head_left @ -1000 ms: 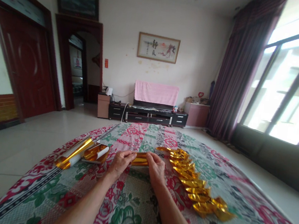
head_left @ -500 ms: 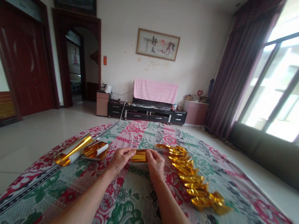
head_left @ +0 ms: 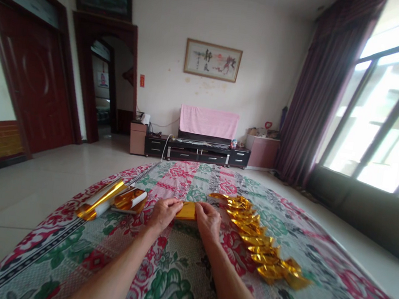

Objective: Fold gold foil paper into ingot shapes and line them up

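A small flat piece of gold foil paper (head_left: 187,210) is stretched between my two hands over the middle of the cloth. My left hand (head_left: 165,213) pinches its left end, and my right hand (head_left: 208,221) pinches the right end. Right of my right hand, several folded gold foil pieces (head_left: 257,239) lie in a slanting row. To the left of my left hand rest a rolled gold and white sheet (head_left: 101,200) and a curled stack of gold foil sheets (head_left: 129,200).
A flowered cloth (head_left: 175,249) covers the round surface under my hands. Beyond it stand a low black cabinet (head_left: 197,155) and a pink cloth (head_left: 208,122) draped over something. A curtained window is at the right, doors at the left.
The foil between my hands now shows a broader, brighter face. Both hands stay pinched on its ends. The whole view has shifted slightly.
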`<state>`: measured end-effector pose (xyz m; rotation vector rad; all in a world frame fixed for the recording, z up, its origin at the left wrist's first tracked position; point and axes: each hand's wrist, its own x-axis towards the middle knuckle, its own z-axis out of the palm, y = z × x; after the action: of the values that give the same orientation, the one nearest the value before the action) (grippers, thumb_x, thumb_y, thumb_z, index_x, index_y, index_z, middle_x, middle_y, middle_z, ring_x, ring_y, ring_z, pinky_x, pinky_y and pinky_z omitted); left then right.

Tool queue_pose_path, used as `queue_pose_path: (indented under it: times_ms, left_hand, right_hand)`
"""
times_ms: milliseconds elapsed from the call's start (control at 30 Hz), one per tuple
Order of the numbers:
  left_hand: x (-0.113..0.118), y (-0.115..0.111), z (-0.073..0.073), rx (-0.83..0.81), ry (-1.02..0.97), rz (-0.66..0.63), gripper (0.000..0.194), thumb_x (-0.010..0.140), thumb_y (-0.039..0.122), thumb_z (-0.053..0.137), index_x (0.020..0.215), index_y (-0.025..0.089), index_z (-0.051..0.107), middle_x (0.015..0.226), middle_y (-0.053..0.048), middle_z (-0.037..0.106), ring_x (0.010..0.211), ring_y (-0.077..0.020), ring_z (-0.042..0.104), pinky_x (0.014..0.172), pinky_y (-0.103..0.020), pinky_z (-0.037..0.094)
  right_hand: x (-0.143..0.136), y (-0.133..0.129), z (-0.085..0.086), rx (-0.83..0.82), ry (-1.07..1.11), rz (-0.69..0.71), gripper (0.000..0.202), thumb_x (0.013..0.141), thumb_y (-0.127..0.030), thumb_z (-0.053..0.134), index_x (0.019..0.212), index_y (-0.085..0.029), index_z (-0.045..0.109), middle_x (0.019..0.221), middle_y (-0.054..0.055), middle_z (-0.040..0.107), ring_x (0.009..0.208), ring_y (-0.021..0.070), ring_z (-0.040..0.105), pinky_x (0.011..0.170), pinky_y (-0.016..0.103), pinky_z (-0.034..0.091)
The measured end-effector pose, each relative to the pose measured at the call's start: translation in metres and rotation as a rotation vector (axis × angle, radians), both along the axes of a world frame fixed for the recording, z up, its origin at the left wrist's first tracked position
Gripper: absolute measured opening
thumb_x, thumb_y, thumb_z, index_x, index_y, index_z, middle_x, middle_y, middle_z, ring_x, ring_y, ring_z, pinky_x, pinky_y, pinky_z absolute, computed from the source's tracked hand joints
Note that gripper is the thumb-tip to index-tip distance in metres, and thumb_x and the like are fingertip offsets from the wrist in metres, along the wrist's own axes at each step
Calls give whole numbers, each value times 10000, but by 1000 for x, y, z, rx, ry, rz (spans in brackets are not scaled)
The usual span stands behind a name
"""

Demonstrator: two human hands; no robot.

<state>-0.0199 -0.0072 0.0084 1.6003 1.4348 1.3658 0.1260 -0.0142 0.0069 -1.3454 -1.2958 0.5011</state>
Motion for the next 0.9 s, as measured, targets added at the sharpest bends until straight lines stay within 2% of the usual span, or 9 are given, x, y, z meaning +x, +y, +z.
queue_pose_path:
  times_ms: [167,267,433,900]
  left_hand:
    - [6,-3,4,70,317,130,184,691,224,521,577,172,656,690,-1,648,670,-116,560,629,-205,384]
    - [9,-1,1,89,439,192,157,673,181,528,588,171,660,750,-15,654,704,-124,564,674,-220,387]
    - [11,4,-7,120,634,197,170,678,147,515,589,162,659,764,-48,650,755,-156,559,718,-248,390]
    - [14,-2,-8,161,794,181,167,747,167,480,675,165,631,799,-69,612,805,-179,538,773,-280,392]
  right_hand:
    - [0,-3,4,-63,-291,-100,268,718,-304,475,755,-189,715,752,44,698,732,179,619,669,228,419]
    - [0,-3,6,-73,-408,-127,249,718,-262,478,746,-191,715,787,52,693,744,169,612,690,220,407]
    - [1,-3,3,-78,-559,-107,223,721,-210,481,685,-184,700,796,60,672,745,160,584,690,220,389]
    - [-1,-6,-2,-86,-766,-101,235,784,-217,435,709,-172,654,851,89,612,798,179,522,705,258,356]
